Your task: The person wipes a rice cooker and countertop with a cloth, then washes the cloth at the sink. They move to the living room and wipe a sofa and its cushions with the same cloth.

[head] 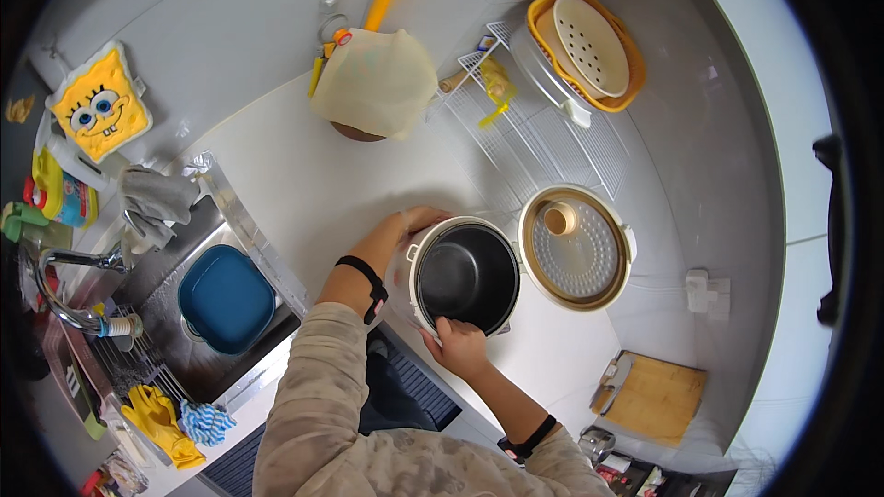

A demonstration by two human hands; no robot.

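Observation:
A white rice cooker [402, 283] stands in front of me with its lid [580, 248] swung back to the right. Inside it sits a black inner pot [459, 276] with nothing seen in it. My left hand [423, 219] is pressed around the cooker's far left side, its fingertips mostly hidden behind the body. At the near rim, my right hand [459, 348] has its fingers hooked over the edge and the thumb on the outside. Whether it grips the inner pot or only the cooker's rim cannot be told.
On the left, a steel sink [221, 386] holds a blue basin [228, 297] below a faucet [76, 317]. Yellow rubber gloves [162, 424] lie at its edge. Behind the cooker are a white wire rack [511, 131] and stacked colanders [590, 48]. A wooden cutting board [652, 397] stands right.

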